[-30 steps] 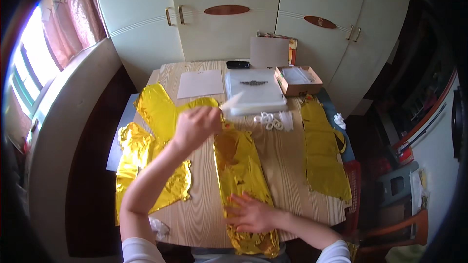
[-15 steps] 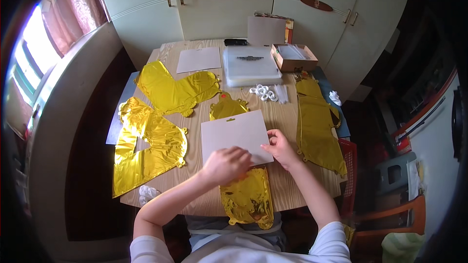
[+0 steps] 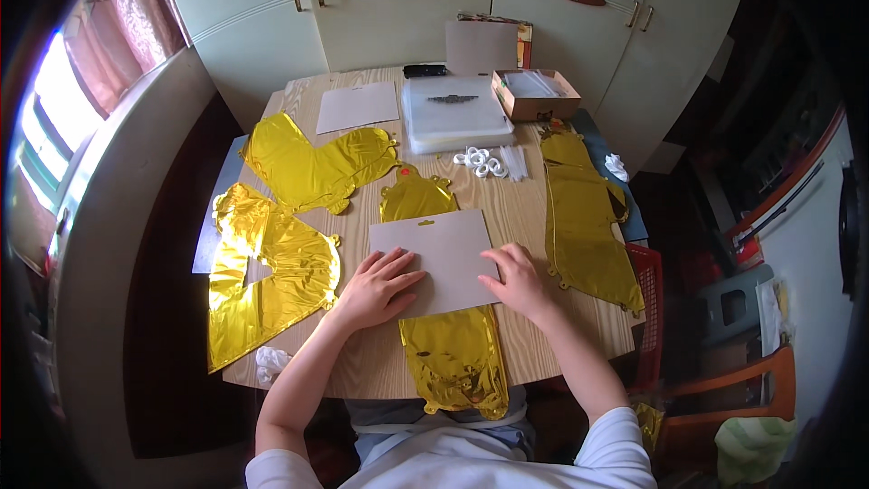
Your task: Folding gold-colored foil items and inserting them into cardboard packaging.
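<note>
A pale card [image 3: 444, 263] with a slot near its far edge lies across the middle of a gold foil balloon [image 3: 453, 353]. The balloon's far end, with a red dot, and its near end show beyond the card; the near end reaches over the table's front edge. My left hand [image 3: 373, 290] rests open on the card's left part, palm down with fingers spread. At the card's right edge is my right hand [image 3: 520, 282], its fingers bent and its thumb apart from them, touching the card.
More flat gold foil balloons lie at the left [image 3: 281, 263], far left [image 3: 308, 163] and right [image 3: 588, 217]. Behind are a stack of clear plastic bags [image 3: 457, 131], white ribbon rings [image 3: 480, 161], clear straws [image 3: 513, 161], an open box [image 3: 534, 107] and another pale card [image 3: 358, 109].
The card has come down flat on the balloon. My left hand has shifted left and spread out on it, and my right fingers have loosened at the edge.
</note>
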{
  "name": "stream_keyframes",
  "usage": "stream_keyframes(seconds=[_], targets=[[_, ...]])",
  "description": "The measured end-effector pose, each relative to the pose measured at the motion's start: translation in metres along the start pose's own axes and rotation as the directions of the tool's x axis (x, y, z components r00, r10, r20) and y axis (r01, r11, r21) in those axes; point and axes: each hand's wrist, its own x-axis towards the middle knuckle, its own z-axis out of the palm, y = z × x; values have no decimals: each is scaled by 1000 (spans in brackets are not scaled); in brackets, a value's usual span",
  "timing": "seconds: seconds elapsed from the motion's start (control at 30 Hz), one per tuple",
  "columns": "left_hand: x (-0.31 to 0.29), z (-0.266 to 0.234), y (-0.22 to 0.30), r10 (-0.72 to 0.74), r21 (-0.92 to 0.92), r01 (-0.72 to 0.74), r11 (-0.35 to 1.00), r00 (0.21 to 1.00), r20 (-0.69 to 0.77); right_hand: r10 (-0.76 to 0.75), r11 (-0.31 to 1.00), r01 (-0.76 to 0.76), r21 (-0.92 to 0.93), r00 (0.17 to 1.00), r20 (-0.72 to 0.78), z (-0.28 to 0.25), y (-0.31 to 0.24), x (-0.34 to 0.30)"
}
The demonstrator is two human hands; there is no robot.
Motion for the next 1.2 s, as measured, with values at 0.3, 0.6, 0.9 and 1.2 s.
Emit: stream_keyframes(seconds=[0.3, 0.6, 0.9, 1.2], targets=[[-2, -1, 0, -32, -29, 31, 999, 999, -39, -239, 968, 249, -42, 956, 169, 2, 0, -1], [-2, 0, 0, -19, -21, 18, 1000, 998, -61, -190, 977, 207, -57, 958, 216, 2, -1, -2], [-8, -12, 17, 179, -77, -175, 982, 983, 39, -162, 982, 181, -59, 957, 242, 2, -3, 0], [-13, -1, 13, 139, -136, -141, 981, 990, -20, -165, 979, 187, -85, 963, 211, 6, 0, -3]])
